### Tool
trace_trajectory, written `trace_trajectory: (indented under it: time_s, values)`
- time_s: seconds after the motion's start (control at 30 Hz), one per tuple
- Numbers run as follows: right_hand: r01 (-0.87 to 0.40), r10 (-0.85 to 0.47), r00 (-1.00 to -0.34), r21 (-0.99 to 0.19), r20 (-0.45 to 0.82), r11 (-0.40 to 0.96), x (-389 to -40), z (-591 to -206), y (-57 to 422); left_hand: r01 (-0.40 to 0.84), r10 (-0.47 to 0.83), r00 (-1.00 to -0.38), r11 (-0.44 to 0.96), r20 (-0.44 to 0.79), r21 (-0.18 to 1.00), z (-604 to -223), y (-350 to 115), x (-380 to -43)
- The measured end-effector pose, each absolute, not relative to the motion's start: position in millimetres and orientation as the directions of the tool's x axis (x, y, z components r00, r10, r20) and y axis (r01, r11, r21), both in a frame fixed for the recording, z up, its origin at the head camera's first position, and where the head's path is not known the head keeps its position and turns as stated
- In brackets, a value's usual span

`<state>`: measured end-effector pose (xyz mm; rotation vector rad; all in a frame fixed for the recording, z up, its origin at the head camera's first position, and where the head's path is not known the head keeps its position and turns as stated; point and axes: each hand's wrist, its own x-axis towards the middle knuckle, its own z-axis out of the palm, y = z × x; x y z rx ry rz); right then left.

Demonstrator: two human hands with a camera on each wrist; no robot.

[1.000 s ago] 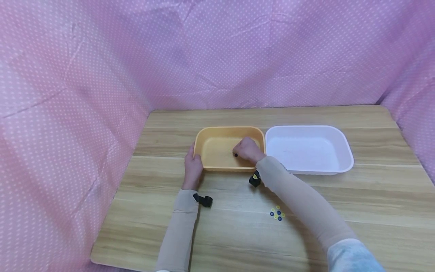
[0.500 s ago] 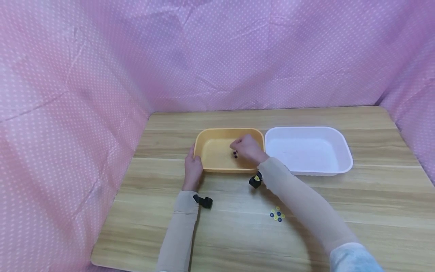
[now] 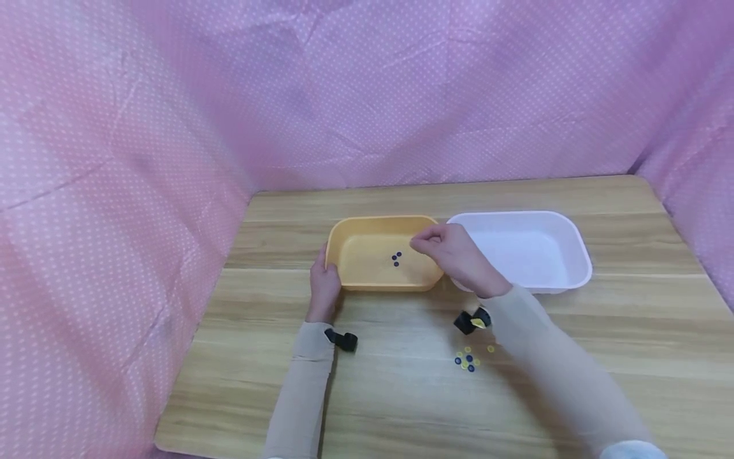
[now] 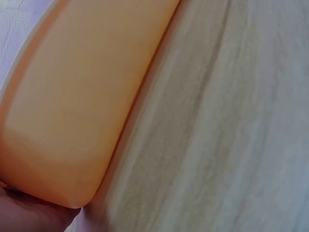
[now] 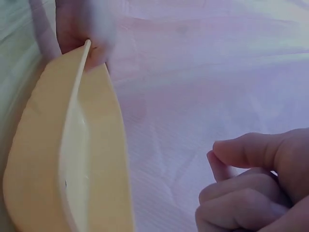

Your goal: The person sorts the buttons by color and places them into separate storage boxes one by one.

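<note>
At the left end of an orange plastic tub (image 3: pixel 367 286), my left hand (image 3: pixel 325 287) grips the corner, its thumb by the rim. The right wrist view also shows that hand at the tub's far end. Small dark blue rings (image 3: pixel 394 257) lie on the tub's floor. My right hand (image 3: pixel 455 252) hovers over the tub's right end, beside the white tub. In the right wrist view its thumb and index tips come close together and the other fingers bend loosely, with nothing visible between them. Several small yellow and blue rings (image 3: pixel 469 358) lie grouped on the table.
A white plastic tub (image 3: pixel 586 271) stands right beside the orange one. One yellow ring (image 3: pixel 490 349) lies a little apart from the group, near the right sleeve. Pink dotted cloth (image 3: pixel 367 95) hangs behind the wooden table (image 3: pixel 401 408).
My right hand has lifted off the orange tub's floor and moved right, baring the blue rings there. The withdrawn arm uncovers a separate yellow ring. My left hand keeps its grip.
</note>
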<state>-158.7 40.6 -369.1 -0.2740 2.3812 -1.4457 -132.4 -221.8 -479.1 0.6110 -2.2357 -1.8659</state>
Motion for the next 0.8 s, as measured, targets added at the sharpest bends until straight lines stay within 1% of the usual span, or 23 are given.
trace_trajectory:
  time_s: [0.1,0.23,0.4,0.63,0.8]
  values:
    - [0.031,-0.319,-0.92,-0.855,-0.226,0.517,-147,-365,56,-0.199,-0.406,-0.905,0.135,-0.129,0.971,-480,-222,-133]
    - [0.022,-0.325,-0.91,-0.812,-0.258,0.583,-129,-368,76,-0.208,-0.406,-0.903,0.13,-0.139,0.969,-481,-223,-133]
    - [-0.036,-0.352,-0.906,-0.784,-0.237,0.62,-110,-376,100,-0.21,-0.4,-0.904,0.108,-0.15,0.972,-482,-223,-134]
    - [-0.101,-0.441,-0.85,-0.732,-0.289,0.673,-84,-392,121,-0.198,-0.406,-0.904,0.12,-0.134,0.973,-482,-222,-134]
    - [-0.192,-0.487,-0.812,-0.641,-0.322,0.743,-59,-421,123,-0.192,-0.411,-0.903,0.132,-0.123,0.972,-480,-223,-132]
